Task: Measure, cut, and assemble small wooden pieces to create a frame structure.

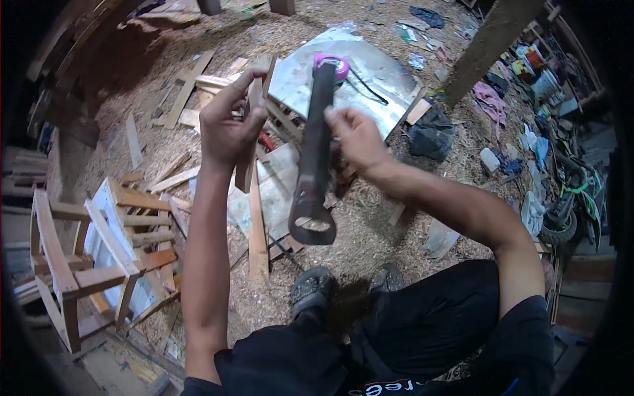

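My left hand (230, 122) grips a narrow upright piece of light wood (243, 173). To its right is a long dark piece (317, 119) with an oval opening at its near end. My right hand (353, 135), slightly blurred, has curled fingertips at that piece's right edge. A pink tape measure (335, 66) with a black strap shows at the far end of the dark piece, over a pale, stained board (383, 79). A small red object (266, 140) is partly hidden beside my left hand.
Wooden frames (66, 277) and a white panel (105, 224) stand at left. Loose boards (188, 89) lie on the shaving-covered floor. A post (475, 49) rises upper right, with clutter, a black bag (429, 138) and a two-wheeler (568, 204) along the right. My feet (310, 290) are below.
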Demonstrator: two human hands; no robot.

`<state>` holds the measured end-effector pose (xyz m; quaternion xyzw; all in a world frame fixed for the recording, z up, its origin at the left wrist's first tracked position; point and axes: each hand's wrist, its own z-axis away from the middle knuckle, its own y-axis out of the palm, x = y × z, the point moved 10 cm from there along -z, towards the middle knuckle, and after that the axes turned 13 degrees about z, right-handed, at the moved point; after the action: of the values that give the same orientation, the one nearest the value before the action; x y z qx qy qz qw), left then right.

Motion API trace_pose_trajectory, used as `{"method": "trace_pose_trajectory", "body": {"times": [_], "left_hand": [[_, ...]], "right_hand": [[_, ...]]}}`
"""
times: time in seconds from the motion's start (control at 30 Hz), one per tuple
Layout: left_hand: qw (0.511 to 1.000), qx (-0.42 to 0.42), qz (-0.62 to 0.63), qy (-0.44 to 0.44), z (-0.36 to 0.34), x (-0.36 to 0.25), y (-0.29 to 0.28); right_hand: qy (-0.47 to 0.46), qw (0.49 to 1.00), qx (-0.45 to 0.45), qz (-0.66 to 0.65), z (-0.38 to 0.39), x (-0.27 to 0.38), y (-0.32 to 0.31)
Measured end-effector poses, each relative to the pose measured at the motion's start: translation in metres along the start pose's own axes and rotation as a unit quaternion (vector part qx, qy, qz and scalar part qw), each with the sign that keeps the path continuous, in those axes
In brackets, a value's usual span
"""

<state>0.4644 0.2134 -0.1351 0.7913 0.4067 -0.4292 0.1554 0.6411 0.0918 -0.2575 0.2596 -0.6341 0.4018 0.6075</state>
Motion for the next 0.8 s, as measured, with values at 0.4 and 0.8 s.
{"method": "trace_pose_trajectory", "body": {"times": [0.4,0.8], "left_hand": [[0.984,0.164,-0.072,-0.013,-0.087,0.074,0.089],[0.971,0.191,-0.124,-0.074,-0.119,0.076,0.085]], "right_hand": [[0.041,0.899,-0.152,0.409,-0.178,-0.029,-0.151],[0.01,0.942,-0.139,0.305,-0.215,-0.004,-0.073]]}}
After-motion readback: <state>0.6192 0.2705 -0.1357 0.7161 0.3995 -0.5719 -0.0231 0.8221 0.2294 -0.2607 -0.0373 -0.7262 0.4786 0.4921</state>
